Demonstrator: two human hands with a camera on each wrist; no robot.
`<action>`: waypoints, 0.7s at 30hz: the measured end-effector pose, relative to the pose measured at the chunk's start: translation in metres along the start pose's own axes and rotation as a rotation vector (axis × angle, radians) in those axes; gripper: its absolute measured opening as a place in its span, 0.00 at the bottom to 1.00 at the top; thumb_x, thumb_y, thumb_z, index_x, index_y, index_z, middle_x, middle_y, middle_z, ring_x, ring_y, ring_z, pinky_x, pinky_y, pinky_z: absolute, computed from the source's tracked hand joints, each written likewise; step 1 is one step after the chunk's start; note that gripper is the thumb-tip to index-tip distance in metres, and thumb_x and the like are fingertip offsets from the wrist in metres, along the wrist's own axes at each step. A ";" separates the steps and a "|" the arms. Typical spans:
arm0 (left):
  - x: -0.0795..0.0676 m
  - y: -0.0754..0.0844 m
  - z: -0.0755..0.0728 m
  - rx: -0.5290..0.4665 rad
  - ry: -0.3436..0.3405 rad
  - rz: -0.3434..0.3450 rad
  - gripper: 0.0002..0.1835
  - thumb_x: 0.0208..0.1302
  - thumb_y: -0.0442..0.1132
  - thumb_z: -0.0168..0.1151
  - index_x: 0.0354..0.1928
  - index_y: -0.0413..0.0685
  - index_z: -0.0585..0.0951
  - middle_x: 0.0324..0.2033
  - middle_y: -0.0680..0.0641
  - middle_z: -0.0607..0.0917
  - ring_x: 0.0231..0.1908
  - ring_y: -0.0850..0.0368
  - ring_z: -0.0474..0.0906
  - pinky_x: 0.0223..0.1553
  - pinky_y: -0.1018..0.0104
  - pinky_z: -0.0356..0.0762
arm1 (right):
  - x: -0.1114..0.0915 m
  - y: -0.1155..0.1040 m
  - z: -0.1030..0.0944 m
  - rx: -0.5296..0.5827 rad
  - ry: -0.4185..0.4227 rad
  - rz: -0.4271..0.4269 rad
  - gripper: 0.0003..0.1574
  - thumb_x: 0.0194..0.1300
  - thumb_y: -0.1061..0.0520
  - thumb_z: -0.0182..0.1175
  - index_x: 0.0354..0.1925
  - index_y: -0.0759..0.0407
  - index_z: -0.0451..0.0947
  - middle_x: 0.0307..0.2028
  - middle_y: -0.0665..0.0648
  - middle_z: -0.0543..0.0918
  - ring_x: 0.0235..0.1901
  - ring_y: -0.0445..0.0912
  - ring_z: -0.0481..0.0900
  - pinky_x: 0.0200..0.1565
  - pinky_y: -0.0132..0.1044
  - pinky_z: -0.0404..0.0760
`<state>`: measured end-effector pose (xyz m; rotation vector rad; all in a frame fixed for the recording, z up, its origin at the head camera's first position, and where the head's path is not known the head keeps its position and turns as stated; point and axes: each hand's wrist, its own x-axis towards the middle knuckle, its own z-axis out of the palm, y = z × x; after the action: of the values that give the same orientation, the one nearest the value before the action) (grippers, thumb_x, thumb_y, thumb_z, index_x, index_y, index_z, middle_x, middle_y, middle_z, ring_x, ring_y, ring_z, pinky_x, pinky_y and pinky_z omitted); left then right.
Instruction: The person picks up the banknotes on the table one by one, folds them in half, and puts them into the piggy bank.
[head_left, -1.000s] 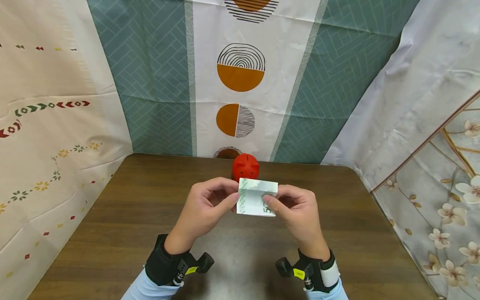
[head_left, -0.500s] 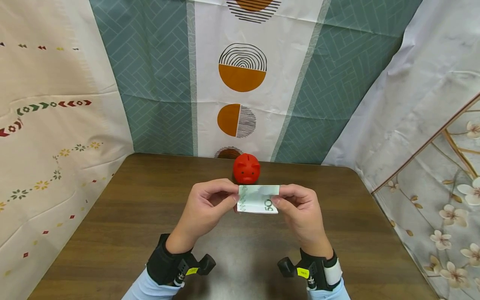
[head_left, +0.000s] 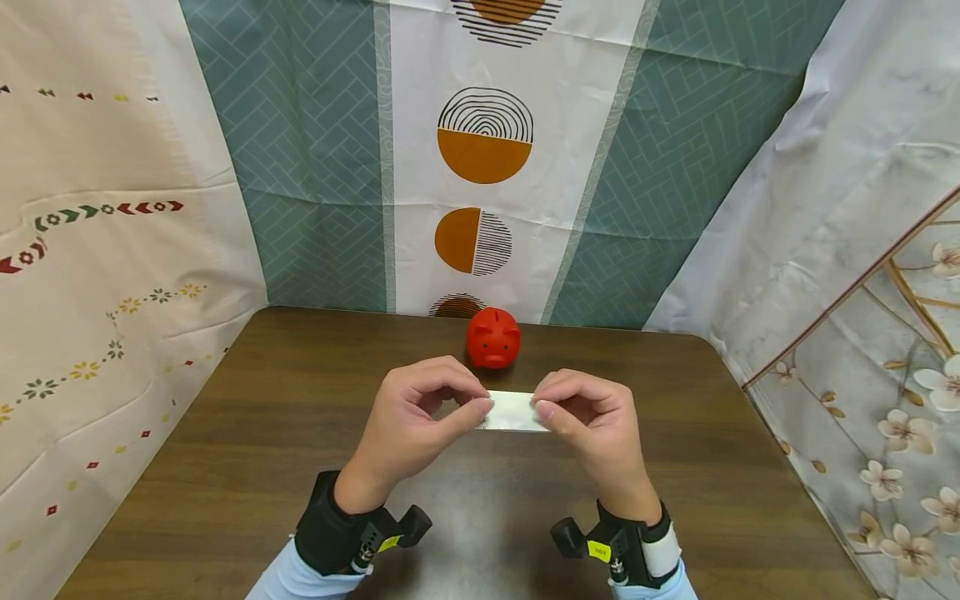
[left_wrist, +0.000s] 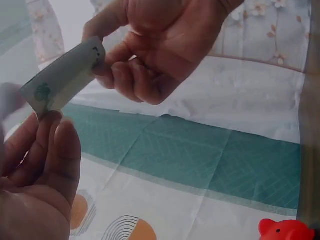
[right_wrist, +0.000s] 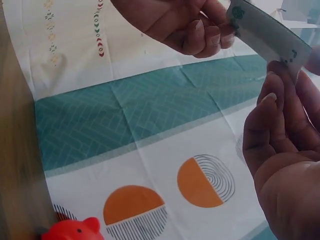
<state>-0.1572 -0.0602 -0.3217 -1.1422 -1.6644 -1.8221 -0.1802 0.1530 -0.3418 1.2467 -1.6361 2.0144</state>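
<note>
A person's left hand (head_left: 416, 421) and right hand (head_left: 596, 425) each pinch one end of a narrow, folded banknote (head_left: 512, 411), held crosswise above a brown wooden table (head_left: 225, 467). Gripping both ends probably keeps the folds pressed together. Beyond the hands, near the table's far edge, a red piggy bank (head_left: 492, 337) faces the person, perhaps set there to leave working room.

- On the paper strip (head_left: 513, 411), printed marks (left_wrist: 42, 92) are shown in both wrist views, but no word or number can be read.
- On the yellow labels (head_left: 599, 551) of the black wrist devices (head_left: 324, 521), lettering cannot be made out.
</note>
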 end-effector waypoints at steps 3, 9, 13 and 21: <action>0.000 0.001 0.001 0.050 0.005 -0.002 0.13 0.46 0.16 0.64 0.33 0.36 0.79 0.27 0.45 0.79 0.27 0.54 0.72 0.25 0.65 0.77 | 0.001 -0.005 0.004 -0.078 0.007 -0.017 0.09 0.55 0.74 0.61 0.36 0.69 0.78 0.30 0.65 0.78 0.28 0.52 0.73 0.24 0.33 0.75; 0.001 0.003 0.005 0.116 -0.005 0.058 0.16 0.44 0.15 0.65 0.35 0.36 0.79 0.27 0.47 0.79 0.27 0.56 0.72 0.24 0.66 0.76 | 0.005 -0.008 0.012 -0.090 -0.019 -0.120 0.11 0.54 0.73 0.63 0.39 0.69 0.79 0.29 0.63 0.78 0.25 0.48 0.71 0.18 0.33 0.69; 0.001 0.001 0.011 0.134 -0.029 0.110 0.13 0.46 0.17 0.64 0.33 0.38 0.79 0.28 0.48 0.80 0.27 0.57 0.72 0.22 0.65 0.74 | 0.010 -0.006 0.019 -0.096 -0.077 -0.192 0.08 0.56 0.73 0.62 0.36 0.68 0.80 0.26 0.61 0.79 0.24 0.48 0.73 0.19 0.33 0.72; 0.000 -0.001 0.017 0.182 -0.026 0.133 0.05 0.53 0.23 0.63 0.31 0.39 0.80 0.27 0.50 0.80 0.27 0.59 0.73 0.22 0.66 0.74 | 0.012 -0.006 0.025 -0.177 -0.067 -0.262 0.03 0.60 0.68 0.61 0.35 0.66 0.80 0.26 0.58 0.79 0.24 0.47 0.73 0.18 0.32 0.71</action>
<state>-0.1530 -0.0441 -0.3230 -1.1719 -1.6870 -1.5475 -0.1724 0.1286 -0.3290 1.3928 -1.5489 1.6534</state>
